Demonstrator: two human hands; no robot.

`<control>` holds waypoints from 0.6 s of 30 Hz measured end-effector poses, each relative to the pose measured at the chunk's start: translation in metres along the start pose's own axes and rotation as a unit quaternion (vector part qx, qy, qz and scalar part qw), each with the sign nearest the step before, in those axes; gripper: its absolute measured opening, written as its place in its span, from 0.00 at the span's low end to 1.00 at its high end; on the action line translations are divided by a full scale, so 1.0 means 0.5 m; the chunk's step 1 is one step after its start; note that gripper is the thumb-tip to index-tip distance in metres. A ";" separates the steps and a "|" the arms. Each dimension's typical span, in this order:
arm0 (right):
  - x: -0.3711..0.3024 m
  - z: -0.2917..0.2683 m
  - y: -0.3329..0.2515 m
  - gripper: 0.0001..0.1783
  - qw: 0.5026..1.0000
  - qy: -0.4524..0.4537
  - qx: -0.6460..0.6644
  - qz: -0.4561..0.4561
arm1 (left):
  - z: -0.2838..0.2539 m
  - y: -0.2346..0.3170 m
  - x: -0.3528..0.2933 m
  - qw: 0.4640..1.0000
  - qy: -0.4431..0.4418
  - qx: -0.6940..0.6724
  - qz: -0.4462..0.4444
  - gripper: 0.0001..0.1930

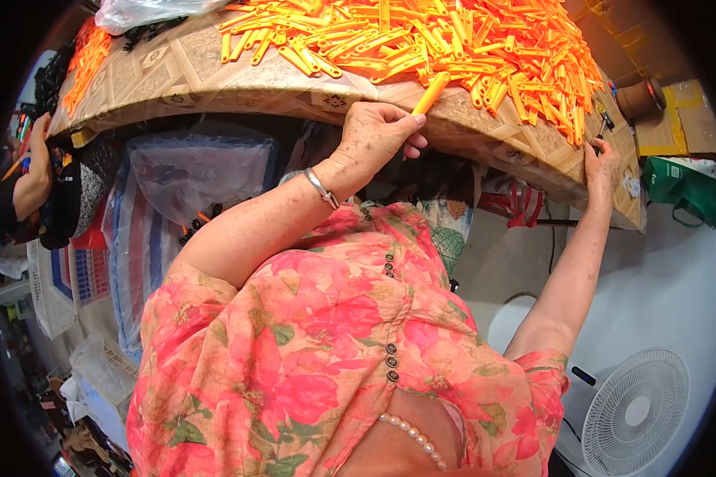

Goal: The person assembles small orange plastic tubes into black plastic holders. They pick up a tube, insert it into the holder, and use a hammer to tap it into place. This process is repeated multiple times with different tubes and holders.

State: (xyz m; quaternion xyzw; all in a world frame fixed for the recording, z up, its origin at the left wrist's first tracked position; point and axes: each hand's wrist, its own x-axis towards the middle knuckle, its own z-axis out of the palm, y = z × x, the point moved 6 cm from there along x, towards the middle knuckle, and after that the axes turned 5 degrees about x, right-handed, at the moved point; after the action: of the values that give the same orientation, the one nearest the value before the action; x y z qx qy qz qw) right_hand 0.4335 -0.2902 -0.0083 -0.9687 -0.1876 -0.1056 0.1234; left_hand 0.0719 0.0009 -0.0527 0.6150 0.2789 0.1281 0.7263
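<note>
A yellow handle-shaped piece is held at the near edge of the worktop, around its middle, by the left hand, which is closed on the lower end between thumb and fingers. The right hand is placed at the worktop's right end, its fingers partly curled; whether anything is gripped cannot be told. Just beyond those fingers, over the worktop, a small dark thing is seen. The worktop's middle and right are covered by a large pile of yellow and orange pieces; a smaller orange heap is set at its left end. Past its right end, a brown spool and a green bag are seen.
</note>
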 end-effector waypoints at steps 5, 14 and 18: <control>0.036 -0.001 0.133 0.31 0.995 0.083 0.057 0.026 | 0.016 0.011 -0.004 0.997 -0.039 -0.040 -0.058 0.13; -0.399 -0.068 -0.282 0.27 0.850 -0.135 0.501 -0.088 | 0.020 0.017 -0.006 0.996 -0.037 0.027 -0.079 0.14; -0.482 -0.053 -0.331 0.27 0.878 -0.162 0.420 -0.163 | 0.021 0.039 0.008 0.987 -0.076 0.108 -0.086 0.15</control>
State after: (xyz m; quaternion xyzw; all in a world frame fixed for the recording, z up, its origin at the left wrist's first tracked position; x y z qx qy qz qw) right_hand 0.1464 -0.2300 -0.0104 -0.7850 -0.3867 0.1234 0.4679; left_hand 0.0840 -0.0016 -0.0339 0.6713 0.2866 -0.0132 0.6834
